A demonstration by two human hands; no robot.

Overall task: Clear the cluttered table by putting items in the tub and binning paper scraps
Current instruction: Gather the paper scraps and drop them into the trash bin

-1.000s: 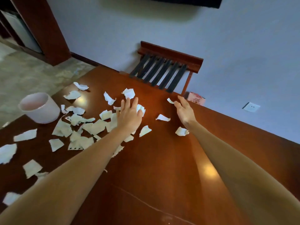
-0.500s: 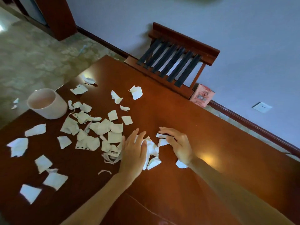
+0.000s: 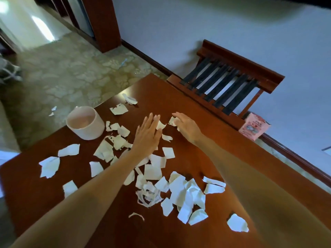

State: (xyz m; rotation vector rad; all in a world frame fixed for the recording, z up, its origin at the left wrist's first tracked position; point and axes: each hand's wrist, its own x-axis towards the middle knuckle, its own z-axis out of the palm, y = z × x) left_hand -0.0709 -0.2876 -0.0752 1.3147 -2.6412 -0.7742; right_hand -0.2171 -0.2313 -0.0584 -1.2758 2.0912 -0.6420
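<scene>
Several torn white paper scraps (image 3: 186, 194) lie scattered across the dark wooden table (image 3: 223, 154). My left hand (image 3: 147, 134) lies flat with straight fingers on scraps near the table's middle, and one scrap (image 3: 160, 124) shows by its fingertips. My right hand (image 3: 188, 127) reaches to the far side with curved fingers over a small scrap (image 3: 172, 120). A heap of gathered scraps sits near me between my forearms. A pale pink round tub (image 3: 86, 123) stands at the left, open and holding nothing that I can see.
A wooden chair (image 3: 231, 83) with dark slats stands against the table's far edge. A pink packet (image 3: 253, 127) lies on the floor by the wall. Two small scraps (image 3: 52, 110) lie on the patterned floor left of the table.
Both hands have moved from the near heap out to the far scraps again. The swept-together heap stays behind close to me. The camera has tilted, showing more floor.
</scene>
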